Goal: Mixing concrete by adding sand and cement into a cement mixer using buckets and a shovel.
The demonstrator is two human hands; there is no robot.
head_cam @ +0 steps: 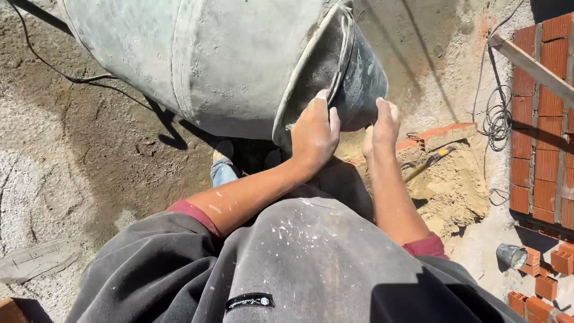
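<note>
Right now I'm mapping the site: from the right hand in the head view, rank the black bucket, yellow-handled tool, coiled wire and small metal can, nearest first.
1. black bucket, gripped by the right hand
2. yellow-handled tool, on the sand to its right
3. coiled wire, by the brick wall
4. small metal can, lower right

a dusty black bucket is tipped mouth-first into the grey mixer drum's opening.

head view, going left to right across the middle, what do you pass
black cable → mixer drum → left hand → black bucket → right hand → yellow-handled tool → coiled wire → red brick wall
</note>
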